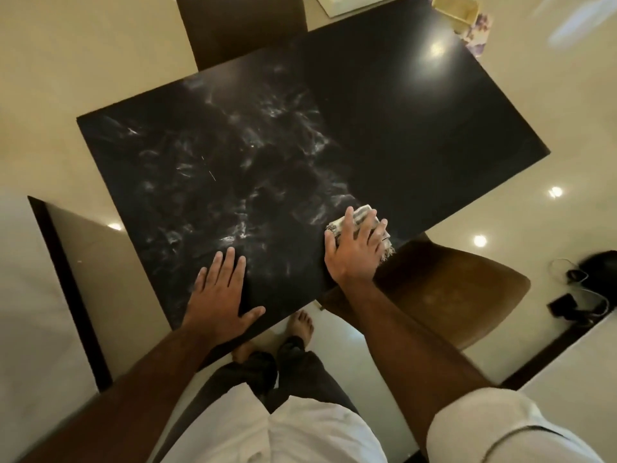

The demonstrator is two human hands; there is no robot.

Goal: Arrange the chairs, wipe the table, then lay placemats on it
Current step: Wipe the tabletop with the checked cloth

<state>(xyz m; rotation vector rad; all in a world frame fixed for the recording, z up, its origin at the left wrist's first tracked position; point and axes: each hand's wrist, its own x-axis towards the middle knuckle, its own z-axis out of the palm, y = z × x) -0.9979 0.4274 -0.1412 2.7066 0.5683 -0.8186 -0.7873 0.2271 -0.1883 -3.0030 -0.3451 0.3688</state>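
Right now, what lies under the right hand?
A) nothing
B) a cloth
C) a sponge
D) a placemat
B: the right hand presses with spread fingers on a striped cloth near the edge of the table.

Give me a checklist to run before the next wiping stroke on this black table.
1. Cloth under control: ok. The right hand presses flat on the cloth by the near edge of the table.
2. Brace: ok. The left hand lies flat on the table.
3. Surface clean: not ok. Whitish smears cover the half on the person's left.
4. Other half: ok. It looks dark and streak-free.
5. Far corner free: cannot tell. A cream tray shows there, on the top or beyond it.
6. Chair position: cannot tell. The brown chair stands beside the right hand.
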